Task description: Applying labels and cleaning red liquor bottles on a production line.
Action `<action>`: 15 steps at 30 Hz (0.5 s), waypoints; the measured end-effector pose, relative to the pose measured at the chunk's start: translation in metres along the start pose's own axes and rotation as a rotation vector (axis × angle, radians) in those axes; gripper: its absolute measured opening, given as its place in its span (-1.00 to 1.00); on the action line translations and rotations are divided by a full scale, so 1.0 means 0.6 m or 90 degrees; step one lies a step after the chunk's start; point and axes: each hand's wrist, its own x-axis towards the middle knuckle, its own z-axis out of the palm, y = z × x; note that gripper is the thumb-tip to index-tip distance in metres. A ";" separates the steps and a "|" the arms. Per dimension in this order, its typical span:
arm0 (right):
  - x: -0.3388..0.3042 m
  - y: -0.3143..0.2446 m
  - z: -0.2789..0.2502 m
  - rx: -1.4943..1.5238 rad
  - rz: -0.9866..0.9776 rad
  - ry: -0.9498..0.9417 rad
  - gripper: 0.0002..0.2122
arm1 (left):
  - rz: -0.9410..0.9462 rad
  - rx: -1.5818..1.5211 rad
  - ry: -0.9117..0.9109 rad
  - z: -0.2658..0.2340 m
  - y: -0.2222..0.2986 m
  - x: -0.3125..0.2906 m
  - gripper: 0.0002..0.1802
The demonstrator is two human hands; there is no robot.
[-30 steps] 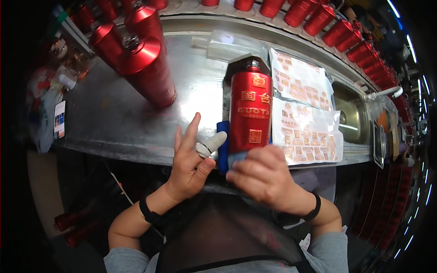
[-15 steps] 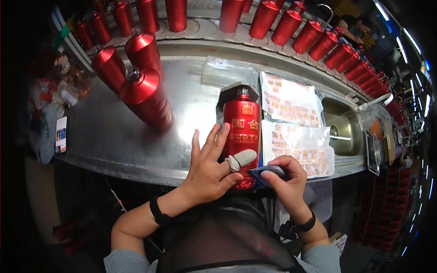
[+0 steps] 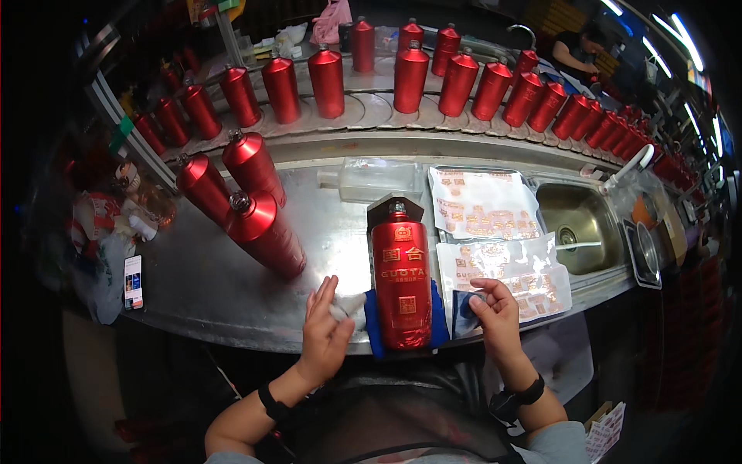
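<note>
A red bottle (image 3: 401,290) with gold lettering and emblems lies on the steel table in front of me, its neck pointing away. Under it is a blue cloth (image 3: 373,325), and a dark angular support (image 3: 382,210) shows around its shoulder. My left hand (image 3: 325,338) is off the bottle, to its left, fingers spread; a whitish cover on one finger is blurred. Pinched between thumb and fingers of my right hand (image 3: 499,319) is a flat dark blue scraper (image 3: 465,313), right of the bottle and apart from it.
Two sheets of gold-printed labels (image 3: 483,203) lie to the right, before a steel sink (image 3: 576,263). Three red bottles (image 3: 267,236) stand at left; a phone (image 3: 134,282) lies farther left. Behind a clear plastic box (image 3: 381,179), a conveyor (image 3: 359,113) carries several red bottles. A co-worker (image 3: 576,54) is at far right.
Both hands have come off the bottle: the left moved left, the right moved slightly right with the scraper. The bottle's lower emblem and the blue cloth are now uncovered. The view has tilted up.
</note>
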 end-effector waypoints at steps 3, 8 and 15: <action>0.013 0.026 -0.032 0.015 0.041 -0.053 -0.84 | -0.124 -0.187 0.069 0.024 0.015 0.098 -0.61; -0.055 -0.026 0.039 -0.577 -0.225 -0.217 -0.35 | -0.212 -0.230 -0.011 0.045 -0.037 0.236 -0.47; -0.039 0.034 0.073 -0.710 -0.495 -0.184 -0.16 | -0.405 -0.600 -0.199 0.081 -0.015 0.294 -0.66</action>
